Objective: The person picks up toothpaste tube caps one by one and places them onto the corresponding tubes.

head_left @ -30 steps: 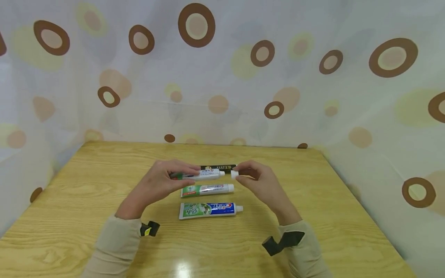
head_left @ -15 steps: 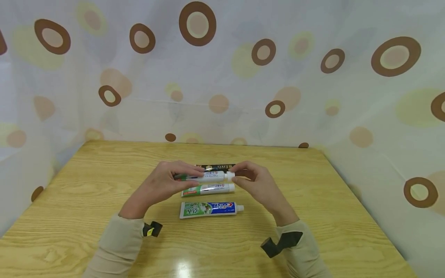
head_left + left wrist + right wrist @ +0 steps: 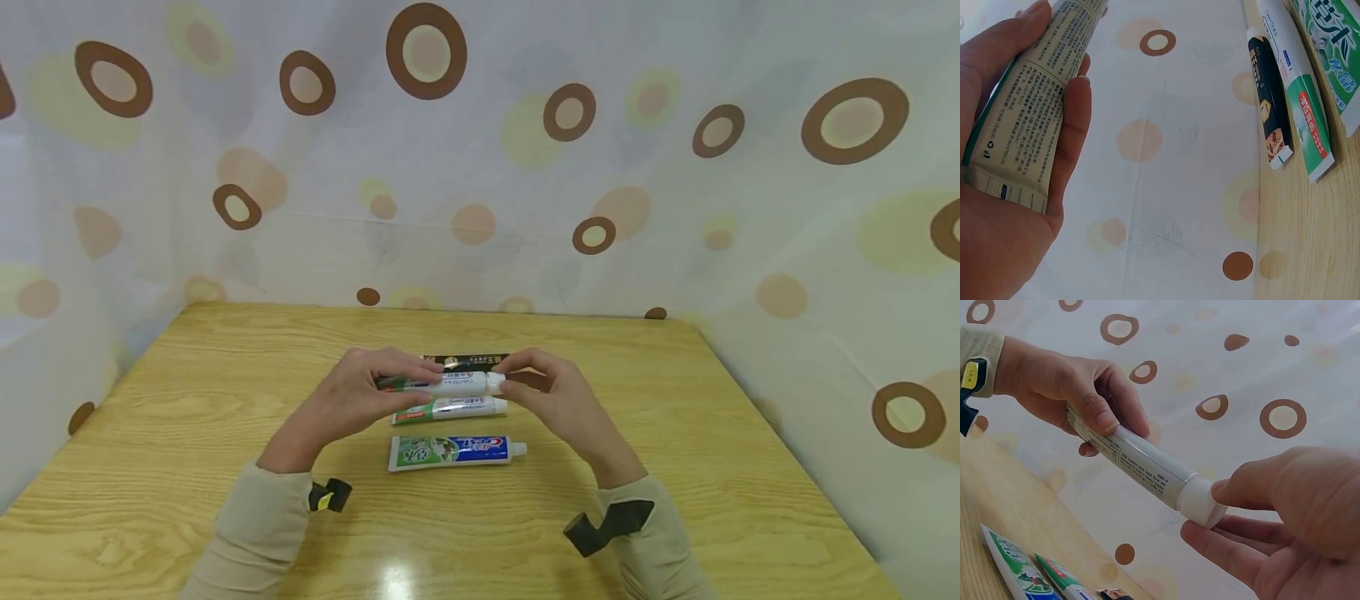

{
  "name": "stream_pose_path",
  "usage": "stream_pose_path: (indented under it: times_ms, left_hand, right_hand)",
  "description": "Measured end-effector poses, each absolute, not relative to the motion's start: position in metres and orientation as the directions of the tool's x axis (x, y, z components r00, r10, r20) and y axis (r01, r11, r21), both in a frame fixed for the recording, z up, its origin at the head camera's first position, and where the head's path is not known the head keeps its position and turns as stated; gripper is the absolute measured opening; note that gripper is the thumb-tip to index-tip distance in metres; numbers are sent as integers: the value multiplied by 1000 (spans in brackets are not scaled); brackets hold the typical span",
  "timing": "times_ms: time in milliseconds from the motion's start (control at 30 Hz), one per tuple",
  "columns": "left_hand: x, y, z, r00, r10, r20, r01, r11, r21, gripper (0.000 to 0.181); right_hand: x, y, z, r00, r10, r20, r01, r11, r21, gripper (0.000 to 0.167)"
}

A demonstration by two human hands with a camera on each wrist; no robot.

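Observation:
Above the table, my left hand (image 3: 341, 400) grips a white and green toothpaste tube (image 3: 1141, 457) around its body, thumb on one side and fingers on the other. The tube's printed back (image 3: 1029, 100) faces the left wrist camera. At the nozzle end sits a white cap (image 3: 1200, 501), pinched between the thumb and fingers of my right hand (image 3: 558, 404). Cap and tube meet in the right wrist view; the threads are hidden. Beneath lies a similar white and green tube (image 3: 468, 407), with a green and blue toothpaste tube (image 3: 450, 452) nearer me.
A black toothpaste tube (image 3: 1266, 94) lies on the far side of the row, partly covered by the held tube in the head view. The wooden table (image 3: 225, 400) meets a patterned cloth (image 3: 480, 167) at its back and sides.
The cap in my right hand has moved left onto the nozzle of the held tube, closing the gap seen a second ago. The tubes on the table have stayed put.

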State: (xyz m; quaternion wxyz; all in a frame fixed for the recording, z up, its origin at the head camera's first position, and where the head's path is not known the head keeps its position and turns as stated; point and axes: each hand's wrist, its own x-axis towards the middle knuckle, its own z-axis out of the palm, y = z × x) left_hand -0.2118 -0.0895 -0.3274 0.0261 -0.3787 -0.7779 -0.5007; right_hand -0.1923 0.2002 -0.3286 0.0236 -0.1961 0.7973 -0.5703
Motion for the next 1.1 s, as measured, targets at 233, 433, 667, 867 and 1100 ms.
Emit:
stream_pose_path:
  times_ms: [233, 433, 667, 867, 1100]
  left_hand:
    - [-213, -90, -326, -720, 556, 414, 607, 216, 765, 25]
    - [-212, -90, -326, -722, 553, 415, 605, 214, 767, 24]
    - [-211, -90, -326, -721, 553, 418, 606, 209, 768, 24]
    - [-211, -90, -325, -728, 546, 415, 603, 222, 766, 23]
    - [-210, -90, -326, -724, 551, 415, 594, 193, 781, 24]
  right_hand:
    - [-192, 199, -324, -929, -331, 167, -259, 256, -931, 24]
    - [-190, 199, -321, -928, -344, 141, -238, 256, -937, 27]
    - [-191, 200, -324, -930, -337, 145, -241, 264, -934, 29]
    - [-192, 198, -324, -934, -285, 214, -304, 326, -895, 23]
    - [-188, 200, -322, -931, -306, 201, -297, 310, -903, 25]
